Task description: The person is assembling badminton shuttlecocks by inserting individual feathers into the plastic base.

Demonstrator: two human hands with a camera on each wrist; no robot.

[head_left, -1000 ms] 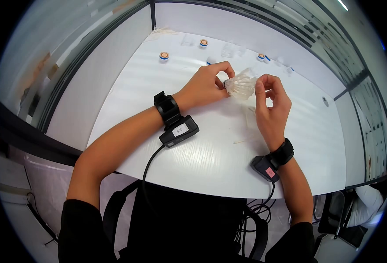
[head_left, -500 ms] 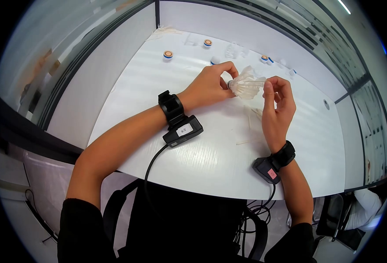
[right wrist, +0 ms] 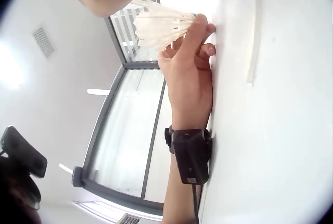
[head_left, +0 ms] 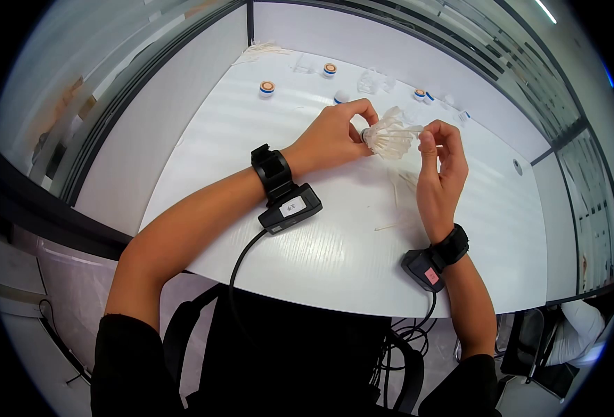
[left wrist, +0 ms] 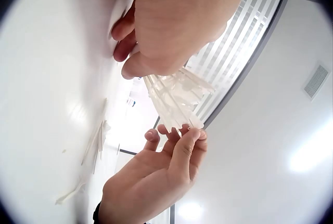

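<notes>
A white feathered shuttlecock lies on its side in the air between the two hands, its skirt toward the right. The left hand grips it at the cork end with thumb and fingers. At the skirt's rim, the right hand pinches a feather between thumb and index finger. In the left wrist view the shuttlecock's feathers spread from the left hand to the right fingertips. The right wrist view shows the skirt and the left hand at its base; the cork is mostly hidden.
Loose feather pieces lie on the white table below the hands. Farther back stand several small round pieces with orange-ringed tops and clear plastic pieces. White sticks or shafts lie at the back left corner.
Since a second ago, both hands and the shuttlecock appear slightly farther right in the head view, as does the table. Over the last half second the right hand has barely moved.
</notes>
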